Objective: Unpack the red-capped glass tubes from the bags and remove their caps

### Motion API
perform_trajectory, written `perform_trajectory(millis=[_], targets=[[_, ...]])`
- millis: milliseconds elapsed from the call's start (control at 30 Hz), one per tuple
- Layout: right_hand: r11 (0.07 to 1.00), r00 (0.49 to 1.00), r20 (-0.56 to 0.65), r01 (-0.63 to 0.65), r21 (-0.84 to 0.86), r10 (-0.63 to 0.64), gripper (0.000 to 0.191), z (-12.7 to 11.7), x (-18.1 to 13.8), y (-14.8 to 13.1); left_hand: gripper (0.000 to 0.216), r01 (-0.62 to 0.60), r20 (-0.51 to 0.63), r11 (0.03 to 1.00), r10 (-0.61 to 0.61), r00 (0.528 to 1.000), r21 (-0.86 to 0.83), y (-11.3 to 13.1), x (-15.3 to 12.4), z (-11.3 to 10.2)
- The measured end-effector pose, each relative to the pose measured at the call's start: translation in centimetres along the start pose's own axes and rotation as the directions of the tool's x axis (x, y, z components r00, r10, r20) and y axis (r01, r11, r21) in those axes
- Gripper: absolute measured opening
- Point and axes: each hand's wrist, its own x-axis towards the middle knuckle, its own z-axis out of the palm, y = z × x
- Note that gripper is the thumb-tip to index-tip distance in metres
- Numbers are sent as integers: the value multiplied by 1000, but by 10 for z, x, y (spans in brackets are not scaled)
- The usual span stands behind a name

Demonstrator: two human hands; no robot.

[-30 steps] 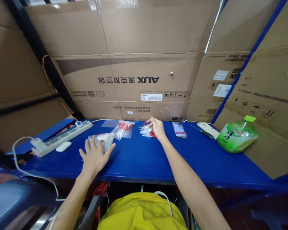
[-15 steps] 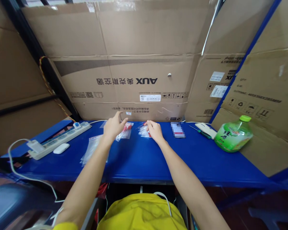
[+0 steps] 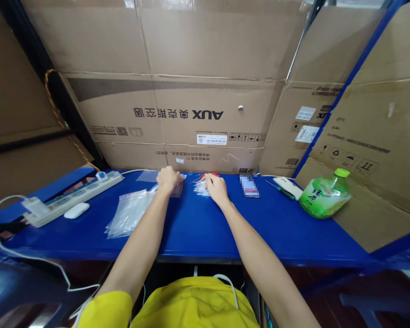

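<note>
My left hand [image 3: 168,178] rests closed on a clear plastic bag of small red-handled parts [image 3: 177,187] at the back of the blue table [image 3: 198,228]. Beside it, my right hand [image 3: 214,187] lies with curled fingers on a loose pile of thin white and red parts [image 3: 201,187]; what the fingers grip is hidden. A heap of empty clear bags [image 3: 128,212] lies to the left of my left forearm. One more flat clear bag [image 3: 146,176] sits near the back edge.
A white power strip [image 3: 71,197] and a white oval case [image 3: 76,210] are at the left. A card [image 3: 248,186], a white device [image 3: 287,186], a green screwdriver [image 3: 283,192] and a tilted green bottle [image 3: 323,196] are at the right. Cardboard boxes [image 3: 198,91] wall the back.
My left hand left the heap of empty bags, swung up and right, and came down on the bag of red parts. My right hand stayed on the loose pile.
</note>
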Motion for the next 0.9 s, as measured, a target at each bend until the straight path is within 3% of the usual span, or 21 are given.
perform_trajectory(millis=[233, 467, 667, 800, 900], targets=[[998, 999, 6, 39, -58, -39, 45, 5, 0, 3, 44, 68, 49, 996, -71, 996, 53, 6, -4, 3], [997, 999, 6, 39, -63, -39, 43, 5, 0, 5, 49, -8, 31, 999, 7, 999, 48, 9, -10, 3], [997, 999, 7, 41, -59, -40, 37, 3, -1, 0, 37, -51, 27, 996, 49, 998, 75, 16, -15, 11], [1000, 1000, -19, 14, 26, -14, 31, 1, 0, -2, 35, -168, -10, 986, 169, 986, 5, 16, -14, 13], [969, 997, -49, -50, 241, 64, 28, 2, 4, 3, 33, -368, -39, 906, 369, 929, -211, 17, -15, 12]])
